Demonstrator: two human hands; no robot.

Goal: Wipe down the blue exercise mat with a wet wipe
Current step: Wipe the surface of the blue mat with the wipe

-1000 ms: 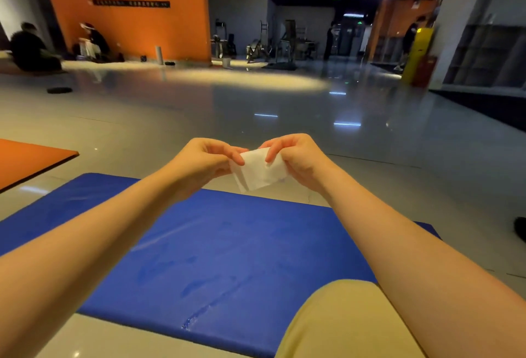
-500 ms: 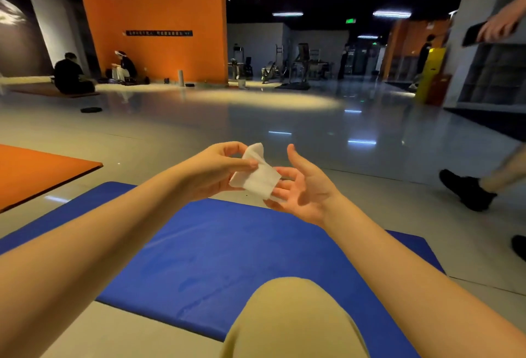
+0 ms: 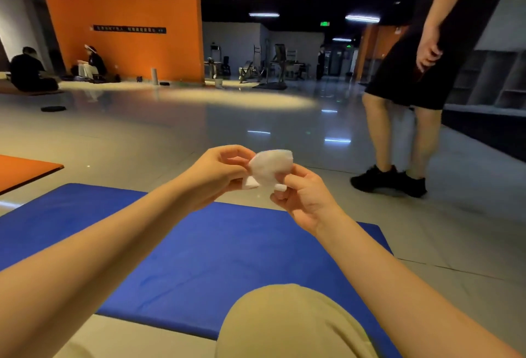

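The blue exercise mat (image 3: 199, 249) lies flat on the pale tiled floor in front of me and spreads under both my forearms. A white wet wipe (image 3: 270, 167), partly folded, is held up in the air above the mat's far edge. My left hand (image 3: 216, 172) pinches its left side between thumb and fingers. My right hand (image 3: 304, 198) pinches its lower right corner, palm turned toward me. My knee in beige trousers (image 3: 290, 320) rises at the bottom of the view.
A person in black shorts and black shoes (image 3: 398, 118) stands on the floor close to the mat's far right. An orange mat (image 3: 22, 169) lies to the left. Two people sit by the orange wall (image 3: 125, 16) far back; gym machines stand beyond.
My right hand, open under the wipe half a second ago, now pinches it again. The view has tilted up, and the standing person has walked in from the right.
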